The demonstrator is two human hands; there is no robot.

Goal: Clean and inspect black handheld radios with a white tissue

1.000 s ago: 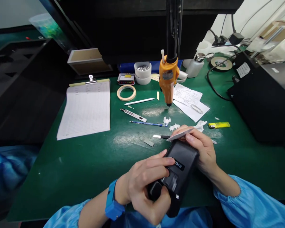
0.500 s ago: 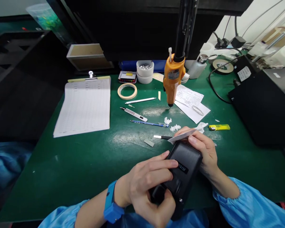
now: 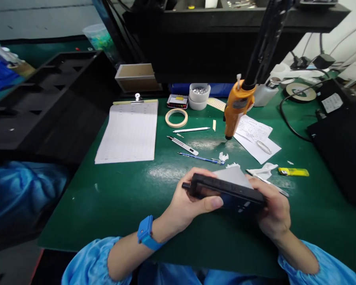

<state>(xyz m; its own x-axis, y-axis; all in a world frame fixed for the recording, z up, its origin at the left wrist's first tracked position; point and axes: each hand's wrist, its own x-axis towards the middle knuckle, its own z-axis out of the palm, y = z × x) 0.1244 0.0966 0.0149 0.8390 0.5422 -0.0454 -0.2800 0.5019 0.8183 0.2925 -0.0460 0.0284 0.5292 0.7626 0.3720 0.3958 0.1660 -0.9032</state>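
A black, box-shaped handheld device with a stubby knob at its left end is tilted edge-on above the front of the table. My left hand grips its left end, thumb across the near face and fingers behind. Around the right end closes my right hand, its fingers partly hidden by the device. Behind the top edge a thin grey sheet sticks up between the hands; which hand holds it, I cannot tell. Just beyond the right hand lie a crumpled white tissue and a slim silver tool.
An orange electric screwdriver hangs over the table. Behind my hands lie a blue pen, a utility knife, a white pen and a tape roll. A clipboard is left, a yellow lighter right.
The device has been turned from showing its labelled face to nearly edge-on and raised. My left hand has shifted from that face to the left end. The view has swung left.
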